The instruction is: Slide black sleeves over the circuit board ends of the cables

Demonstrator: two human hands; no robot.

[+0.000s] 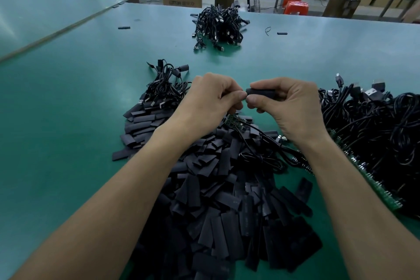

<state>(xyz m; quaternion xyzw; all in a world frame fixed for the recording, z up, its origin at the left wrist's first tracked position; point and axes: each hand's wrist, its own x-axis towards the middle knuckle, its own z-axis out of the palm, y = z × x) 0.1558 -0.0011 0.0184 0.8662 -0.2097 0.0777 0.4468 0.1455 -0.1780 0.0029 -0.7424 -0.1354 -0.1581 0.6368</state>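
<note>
My right hand pinches a black sleeve held level above the table. My left hand meets it at the sleeve's left end, fingers curled around something small that I cannot make out. Below the hands a green circuit board on a black cable hangs over a big heap of flat black sleeves. The cable trails down to the right.
A tangle of black cables with green boards lies at the right. A small cable bundle sits left of my hands, a bigger one farther back. The green table runs left; boxes and stools stand behind.
</note>
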